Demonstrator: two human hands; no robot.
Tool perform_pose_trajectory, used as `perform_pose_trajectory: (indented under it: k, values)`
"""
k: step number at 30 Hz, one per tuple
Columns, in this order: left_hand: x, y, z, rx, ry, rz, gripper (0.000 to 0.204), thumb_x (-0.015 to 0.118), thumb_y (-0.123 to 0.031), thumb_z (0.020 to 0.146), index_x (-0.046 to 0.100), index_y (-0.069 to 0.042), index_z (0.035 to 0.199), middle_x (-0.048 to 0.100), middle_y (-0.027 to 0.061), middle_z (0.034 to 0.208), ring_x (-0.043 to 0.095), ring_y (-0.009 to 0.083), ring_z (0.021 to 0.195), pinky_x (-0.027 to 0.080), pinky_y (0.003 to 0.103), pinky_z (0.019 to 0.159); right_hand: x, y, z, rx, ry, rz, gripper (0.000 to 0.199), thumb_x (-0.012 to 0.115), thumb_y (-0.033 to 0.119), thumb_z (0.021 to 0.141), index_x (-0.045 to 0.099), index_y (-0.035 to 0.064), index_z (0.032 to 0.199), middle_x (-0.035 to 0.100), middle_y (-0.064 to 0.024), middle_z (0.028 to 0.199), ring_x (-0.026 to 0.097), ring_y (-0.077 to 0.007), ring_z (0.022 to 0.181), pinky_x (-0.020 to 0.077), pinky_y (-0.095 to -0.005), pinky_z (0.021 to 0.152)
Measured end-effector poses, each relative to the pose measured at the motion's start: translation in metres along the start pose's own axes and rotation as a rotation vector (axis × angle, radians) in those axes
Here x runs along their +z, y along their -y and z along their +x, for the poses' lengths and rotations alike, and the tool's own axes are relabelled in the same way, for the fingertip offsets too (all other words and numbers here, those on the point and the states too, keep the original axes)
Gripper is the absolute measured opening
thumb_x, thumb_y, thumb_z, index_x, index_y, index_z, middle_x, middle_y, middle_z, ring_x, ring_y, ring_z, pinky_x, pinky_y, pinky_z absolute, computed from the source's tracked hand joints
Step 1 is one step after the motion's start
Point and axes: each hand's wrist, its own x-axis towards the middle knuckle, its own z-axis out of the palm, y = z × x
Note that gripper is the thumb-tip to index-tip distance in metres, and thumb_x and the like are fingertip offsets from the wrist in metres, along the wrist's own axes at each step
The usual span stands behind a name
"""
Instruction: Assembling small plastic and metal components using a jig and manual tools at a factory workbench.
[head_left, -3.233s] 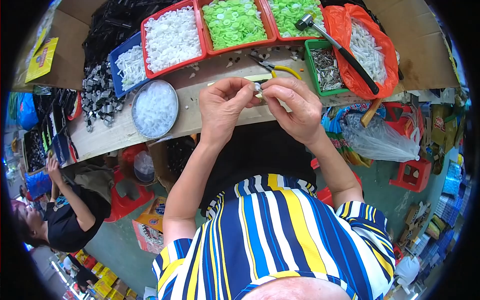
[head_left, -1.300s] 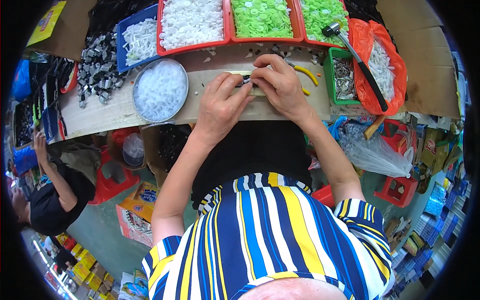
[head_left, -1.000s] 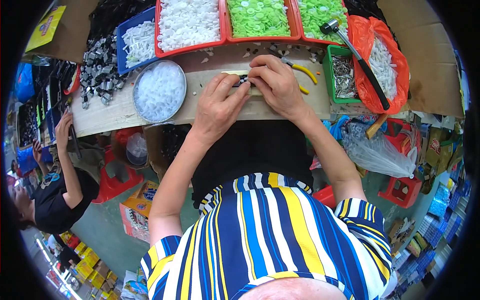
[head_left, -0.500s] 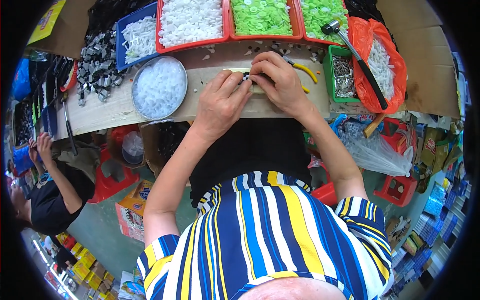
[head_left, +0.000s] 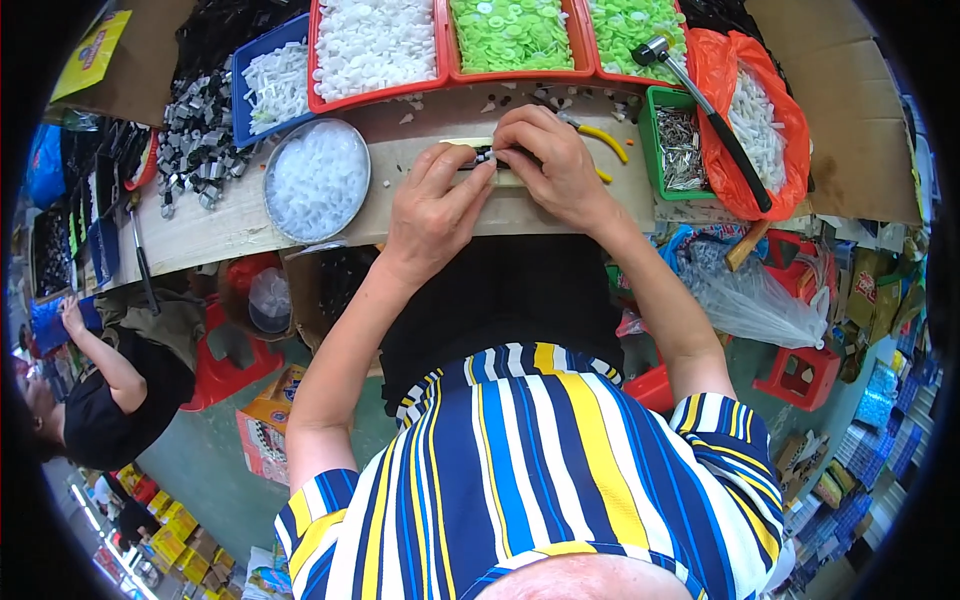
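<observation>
Between my fingertips sits a small black part with a whitish piece [head_left: 484, 156], over a pale block [head_left: 508, 178] on the bench. My left hand [head_left: 436, 205] pinches it from the left, thumb and forefinger pressed together. From the other side my right hand [head_left: 556, 168] closes its thumb and forefinger at the part's right end. The fingers cover most of the part, so its exact kind is hidden. Pliers with yellow handles [head_left: 606, 140] lie just beyond my right hand. A round metal dish [head_left: 369, 165] of translucent white pieces stands left of my left hand.
Red trays [head_left: 448, 72] of white and green plastic pieces line the back, beside a blue tray [head_left: 238, 95]. At right are a green bin [head_left: 655, 150] of metal pins, a hammer [head_left: 715, 120] and an orange bag [head_left: 790, 205]. A co-worker [head_left: 125, 385] sits at left.
My hands stay pinched together at the small part with only a slight shift of the fingers. The co-worker's arm at left has lowered a little. The view has drifted slightly.
</observation>
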Motion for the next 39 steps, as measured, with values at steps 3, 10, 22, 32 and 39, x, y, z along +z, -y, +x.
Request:
perform_pose_trajectory:
  k: [3, 10, 22, 32, 39]
  values:
    - [0.000, 0.002, -0.002, 0.012, -0.019, -0.028, 0.033, 0.077, -0.002, 0.076, 0.070, -0.004, 0.108, 0.062, 0.0113, 0.104, 0.060, 0.0301, 0.099, 0.051, 0.038, 0.084, -0.001, -0.002, 0.000, 0.048, 0.018, 0.061, 0.008, 0.067, 0.002, 0.080, 0.061, 0.0004, 0.085, 0.061, -0.0123, 0.091, 0.060, -0.0328, 0.088, 0.0482, -0.0420, 0.074]
    - [0.000, 0.003, -0.002, 0.046, -0.015, 0.002, 0.033, 0.075, -0.002, 0.076, 0.068, -0.004, 0.108, 0.060, 0.0118, 0.106, 0.060, 0.0305, 0.100, 0.053, 0.039, 0.083, 0.000, -0.002, 0.001, 0.064, 0.039, 0.081, 0.008, 0.066, 0.001, 0.080, 0.060, 0.0005, 0.085, 0.061, -0.0118, 0.090, 0.061, -0.0327, 0.086, 0.0479, -0.0420, 0.072]
    - [0.001, 0.003, -0.006, 0.023, 0.008, -0.001, 0.037, 0.077, -0.003, 0.074, 0.069, -0.004, 0.110, 0.061, 0.0110, 0.109, 0.059, 0.0315, 0.104, 0.051, 0.040, 0.086, 0.003, -0.001, 0.000, -0.009, 0.006, 0.004, 0.011, 0.069, 0.001, 0.078, 0.060, 0.0012, 0.085, 0.061, -0.0117, 0.092, 0.061, -0.0324, 0.086, 0.0481, -0.0412, 0.071]
    - [-0.003, -0.002, 0.004, -0.012, 0.050, 0.031, 0.033, 0.077, -0.004, 0.074, 0.068, -0.003, 0.106, 0.061, 0.0114, 0.106, 0.059, 0.0315, 0.101, 0.052, 0.040, 0.083, 0.002, -0.001, 0.002, 0.000, -0.003, 0.014, 0.011, 0.068, 0.000, 0.077, 0.060, 0.0012, 0.085, 0.061, -0.0121, 0.093, 0.060, -0.0326, 0.085, 0.0483, -0.0408, 0.071]
    - [-0.015, -0.006, 0.018, -0.013, 0.133, 0.026, 0.027, 0.075, -0.004, 0.075, 0.068, -0.002, 0.101, 0.060, 0.0111, 0.102, 0.059, 0.0307, 0.096, 0.052, 0.039, 0.078, -0.053, 0.015, -0.010, 0.127, -0.135, -0.118, 0.011, 0.069, 0.000, 0.082, 0.063, 0.0004, 0.091, 0.063, -0.0145, 0.100, 0.064, -0.0321, 0.093, 0.0504, -0.0393, 0.080]
